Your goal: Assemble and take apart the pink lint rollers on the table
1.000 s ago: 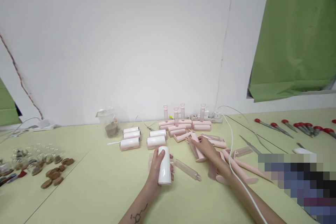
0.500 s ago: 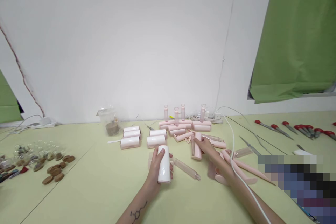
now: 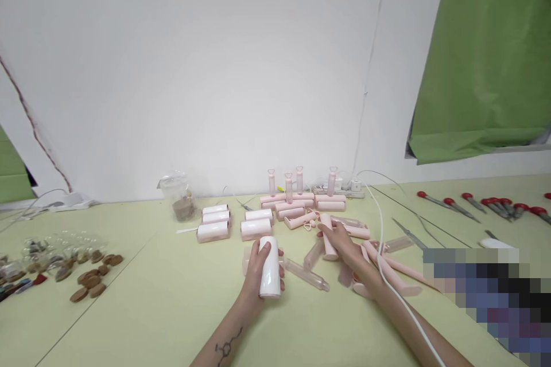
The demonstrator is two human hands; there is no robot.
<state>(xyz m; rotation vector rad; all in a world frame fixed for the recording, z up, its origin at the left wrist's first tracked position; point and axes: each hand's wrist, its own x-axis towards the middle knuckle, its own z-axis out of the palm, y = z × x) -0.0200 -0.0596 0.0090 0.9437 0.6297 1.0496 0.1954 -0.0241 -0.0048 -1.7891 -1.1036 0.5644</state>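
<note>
In my left hand [image 3: 258,264] is a white lint roller refill [image 3: 270,268], held upright with the fingers wrapped round it. A clear pinkish cover [image 3: 249,261] lies partly hidden behind that hand. My right hand [image 3: 340,239] grips a pink lint roller body [image 3: 328,235] by its side, tilted on the table. Just left of it lies a translucent cover [image 3: 314,254]. Below, a clear pink tube [image 3: 307,275] lies slantwise between my hands. Pink handles [image 3: 390,269] lie under and beside my right forearm.
White rolls in pink holders [image 3: 214,231] stand in rows at centre left. Pink rollers with upright handles [image 3: 288,189] are at the back. A white cable [image 3: 380,229] crosses my right forearm. Red-tipped tools [image 3: 450,204] lie right, brown discs [image 3: 91,280] left, near a plastic tub [image 3: 174,195].
The translucent cover beside my right hand now lies apart from the pink roller body, which has tilted and shifted slightly right. My left hand keeps its hold on the white refill.
</note>
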